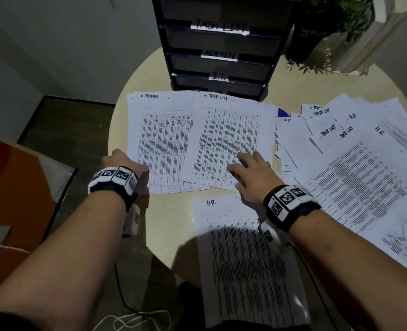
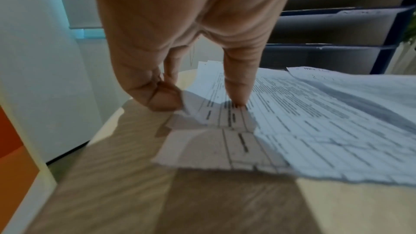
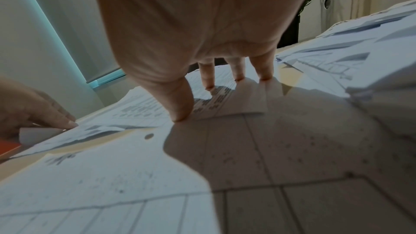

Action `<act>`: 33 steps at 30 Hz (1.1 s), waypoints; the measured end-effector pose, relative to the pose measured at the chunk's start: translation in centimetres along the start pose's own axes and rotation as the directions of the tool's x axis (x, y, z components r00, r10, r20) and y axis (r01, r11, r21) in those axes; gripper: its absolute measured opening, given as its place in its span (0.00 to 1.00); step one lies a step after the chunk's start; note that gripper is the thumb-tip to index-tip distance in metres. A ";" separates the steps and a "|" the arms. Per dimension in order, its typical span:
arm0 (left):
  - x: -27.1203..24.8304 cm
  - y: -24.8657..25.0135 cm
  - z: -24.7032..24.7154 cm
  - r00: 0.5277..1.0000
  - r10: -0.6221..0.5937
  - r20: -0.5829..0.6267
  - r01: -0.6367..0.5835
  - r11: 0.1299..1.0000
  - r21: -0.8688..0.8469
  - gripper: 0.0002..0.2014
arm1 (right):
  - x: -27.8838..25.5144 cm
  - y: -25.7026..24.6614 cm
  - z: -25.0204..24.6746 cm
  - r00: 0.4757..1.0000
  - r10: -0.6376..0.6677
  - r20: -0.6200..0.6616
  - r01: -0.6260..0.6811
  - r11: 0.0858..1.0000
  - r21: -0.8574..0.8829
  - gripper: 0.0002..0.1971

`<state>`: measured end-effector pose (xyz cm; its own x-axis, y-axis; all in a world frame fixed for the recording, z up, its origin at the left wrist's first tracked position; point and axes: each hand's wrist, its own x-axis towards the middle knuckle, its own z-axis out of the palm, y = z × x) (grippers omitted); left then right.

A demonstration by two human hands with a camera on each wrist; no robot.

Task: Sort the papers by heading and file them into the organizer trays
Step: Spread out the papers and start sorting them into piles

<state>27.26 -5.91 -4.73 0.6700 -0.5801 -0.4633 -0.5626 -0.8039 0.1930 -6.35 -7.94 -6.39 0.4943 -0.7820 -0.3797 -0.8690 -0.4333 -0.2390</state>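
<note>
A pile of sheets headed ADMIN [image 1: 164,139] lies left of centre on the round table [image 1: 169,223]. My left hand [image 1: 123,161] is at its lower left edge. In the left wrist view the left hand [image 2: 200,104] pinches that edge, thumb on top of the ADMIN pile [image 2: 292,113] and curled fingers under it. Beside it lies a pile headed TASK LIST [image 1: 228,134]. My right hand [image 1: 250,170] rests on its lower right part with spread, straight fingers [image 3: 208,77]. A pile headed H.R. [image 1: 240,259] lies nearest me. The dark organizer [image 1: 221,44] stands behind, its trays labelled TASK LIST, ADMIN and I.T.
A loose spread of several mixed sheets [image 1: 353,163] covers the right side of the table. A potted plant [image 1: 329,32] stands at the back right. An orange panel [image 1: 11,187] is left of the table, past its edge. A cable [image 1: 131,316] hangs at the front.
</note>
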 end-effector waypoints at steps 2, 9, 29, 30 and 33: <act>0.3 0.0 0.0 0.999 0.006 0.049 -0.003 0.998 -0.060 0.36 | 0.0 0.0 0.0 1.000 0.003 0.000 -0.003 1.000 0.002 0.26; -1.5 0.8 0.8 0.998 -0.035 0.052 0.041 0.991 -0.124 0.32 | -0.1 -0.3 -0.3 0.999 0.031 0.024 -0.032 0.999 0.015 0.27; -2.8 1.5 2.2 0.994 0.094 -0.056 -0.102 0.980 -0.169 0.39 | -0.1 -0.5 -0.6 0.998 0.048 0.043 -0.048 0.999 0.001 0.27; -2.6 1.4 2.0 0.989 0.118 -0.084 -0.133 0.971 -0.198 0.40 | -0.2 -0.5 -0.6 0.998 0.051 0.039 -0.051 0.999 -0.012 0.28; -2.0 0.5 0.4 0.979 0.138 -0.151 -0.172 0.955 -0.243 0.38 | -0.2 -0.6 -0.9 0.999 0.037 0.000 -0.037 0.998 -0.050 0.28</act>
<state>25.42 -5.12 -4.01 0.6512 -0.6987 -0.2961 -0.5348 -0.6994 0.4742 -5.94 -7.88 -5.36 0.4619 -0.7973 -0.3885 -0.8866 -0.4261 -0.1797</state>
